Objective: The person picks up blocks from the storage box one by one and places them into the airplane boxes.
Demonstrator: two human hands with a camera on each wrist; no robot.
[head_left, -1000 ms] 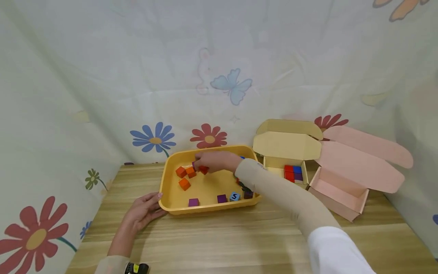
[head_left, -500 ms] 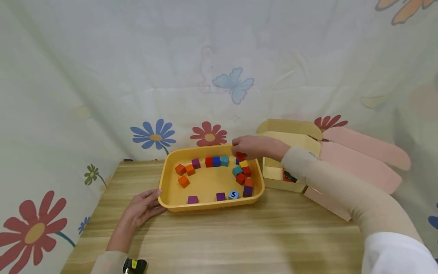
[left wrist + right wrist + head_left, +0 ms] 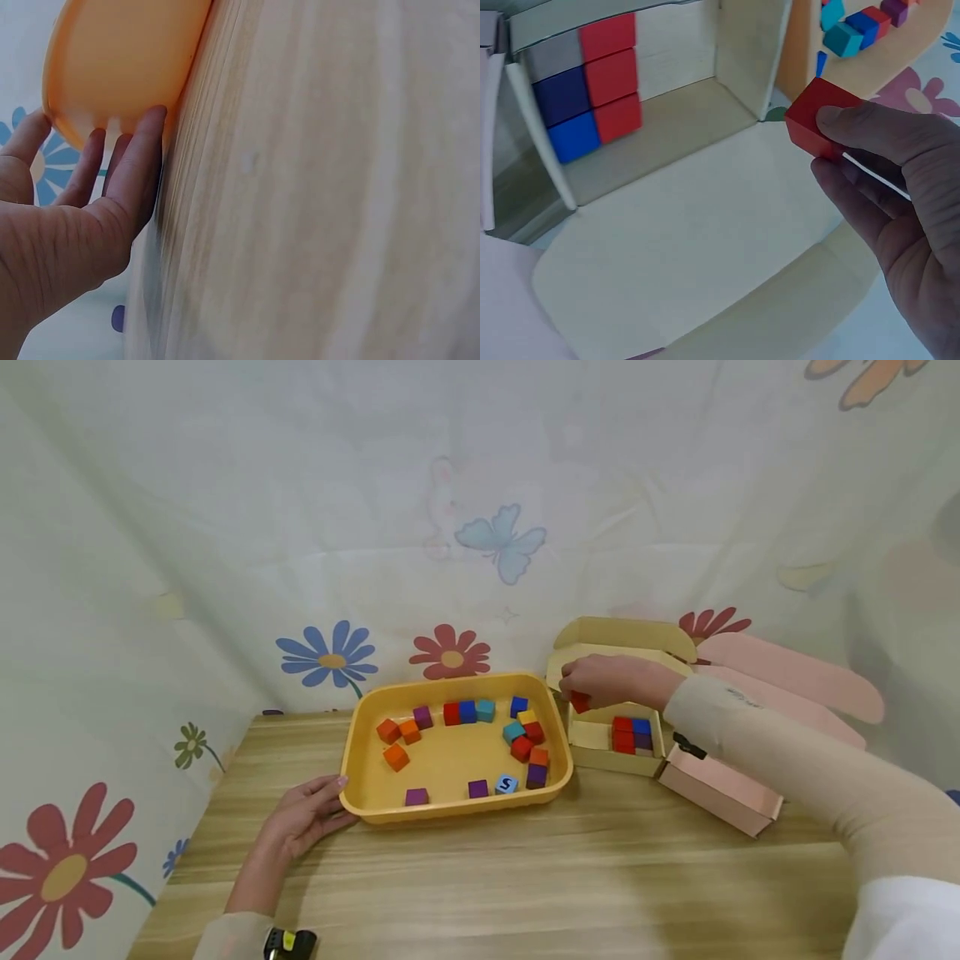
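Note:
My right hand (image 3: pixel 611 681) pinches a red cube (image 3: pixel 821 116) between thumb and fingertips. It is above the left part of the open cream cardboard box (image 3: pixel 618 763). Inside that box, red blocks (image 3: pixel 612 73) form one row, with a blue block (image 3: pixel 574 136) and darker ones alongside. My left hand (image 3: pixel 303 814) touches the near left corner of the yellow tray (image 3: pixel 450 812). In the left wrist view, its thumb is at the rim and its extended fingers (image 3: pixel 139 169) lie against the outer wall. Coloured cubes, including orange ones (image 3: pixel 396 757), lie in the tray.
A pink cardboard box (image 3: pixel 720 793) with its lid raised stands right of the cream box, partly hidden by the right sleeve. The cream lid (image 3: pixel 697 247) stands open at the back. A flowered curtain (image 3: pixel 480 568) hangs behind the wooden table (image 3: pixel 480 885).
My right hand has lifted the red cube from the tray and carried it right, over the cream box. My left hand has stayed at the tray's corner.

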